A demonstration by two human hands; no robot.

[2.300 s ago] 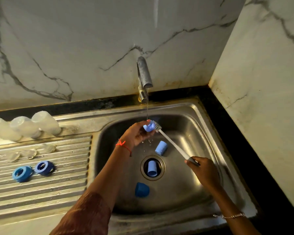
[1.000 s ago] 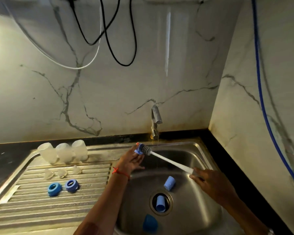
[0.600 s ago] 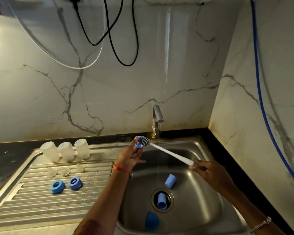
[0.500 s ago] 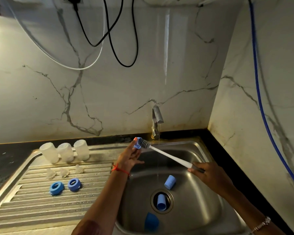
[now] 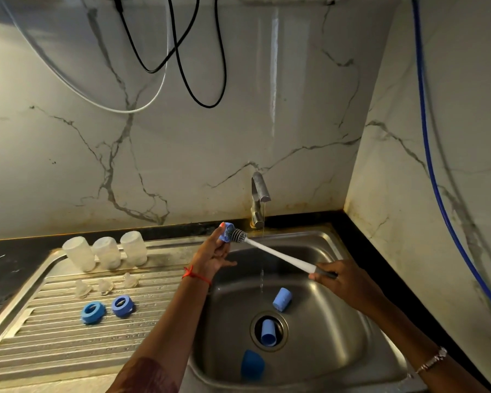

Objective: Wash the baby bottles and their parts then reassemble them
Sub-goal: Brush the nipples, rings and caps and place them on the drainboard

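My left hand (image 5: 213, 256) pinches a small blue bottle ring (image 5: 226, 233) above the sink's back left corner. My right hand (image 5: 343, 282) grips the dark handle of a white bottle brush (image 5: 278, 255), whose grey bristle head pokes into the ring. Three blue caps lie in the sink basin (image 5: 338, 336): one near the middle (image 5: 281, 299), one in the drain (image 5: 268, 332), one at the front (image 5: 251, 364). On the drainboard (image 5: 68, 336) stand three clear bottles (image 5: 106, 252) upside down, with three clear teats (image 5: 105, 286) and two blue rings (image 5: 107, 307) in front of them.
The tap (image 5: 258, 199) at the back of the sink runs a thin stream of water. Black and white cables (image 5: 182, 66) hang on the marble wall above, and a blue hose (image 5: 437, 165) runs down the right wall. A black counter edge borders the sink.
The view tilted up from the basin to the wall. Both hands lifted the ring and brush out of the water stream to the left of the tap; the brush stays in the ring.
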